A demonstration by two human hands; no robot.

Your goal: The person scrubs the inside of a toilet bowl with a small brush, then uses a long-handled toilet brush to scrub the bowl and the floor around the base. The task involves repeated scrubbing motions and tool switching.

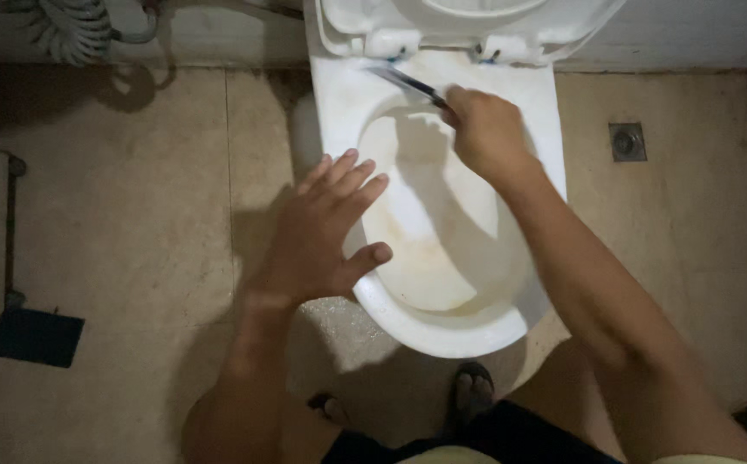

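At centre frame, we see one white ceramic toilet bowl (442,331) with its white plastic seat and lid (468,21) raised against the wall. We count two hands. Our right hand (485,133) is closed in a fist around one thin dark-handled brush (408,83), whose far end rests on the rear rim just below the two seat hinges. Our left hand (326,228) is spread flat, fingers fully open, holding nothing, with its thumb on the left rim. One square metal floor drain (627,142) lies right of the bowl, and one coiled grey hose (68,30) hangs at upper left. Two sandalled feet (472,391) stand below the bowl.
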